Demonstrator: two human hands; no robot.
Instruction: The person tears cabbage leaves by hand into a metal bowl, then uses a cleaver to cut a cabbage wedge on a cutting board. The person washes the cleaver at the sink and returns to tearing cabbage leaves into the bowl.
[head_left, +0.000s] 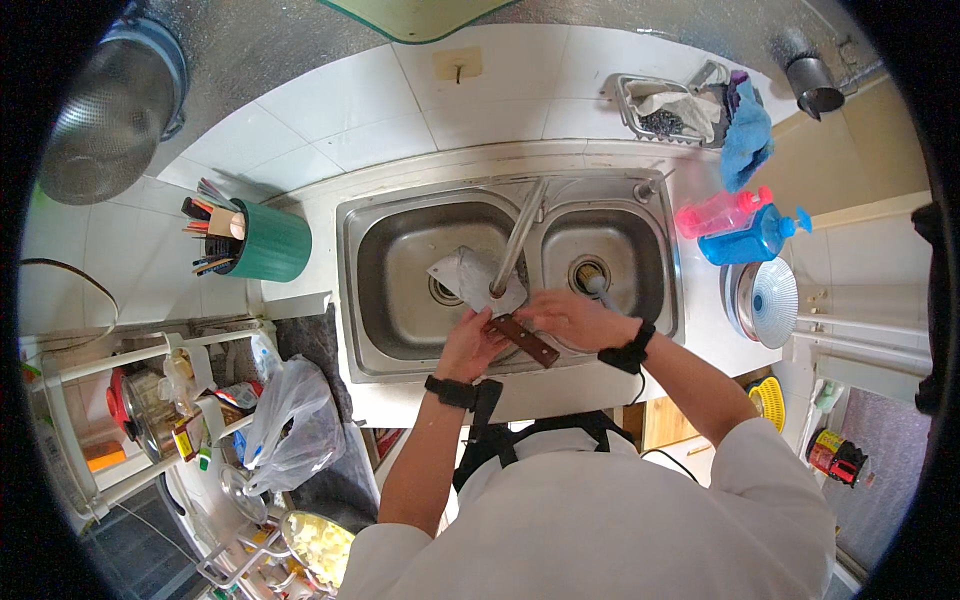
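Observation:
A cleaver with a wide metal blade (466, 271) and a riveted brown wooden handle (531, 343) slants across the left basin (394, 300) of a steel double sink. My left hand (472, 346) grips it where the handle meets the blade. Over the blade hangs the end of the metal faucet (519, 236), hiding part of it. My right hand (570, 319) is slightly blurred, with its fingertips close beside the blade's heel and the handle. Whether they touch the cleaver is unclear. In the right basin (555, 240), a grey-handled brush (595, 283) rests at the drain.
A green utensil holder (277, 240) stands left of the sink. Pink (716, 215) and blue (739, 236) pump bottles and stacked bowls (769, 304) are at the right. A wire rack (626, 105) with cloths hangs behind. A plastic bag (296, 427) lies at lower left.

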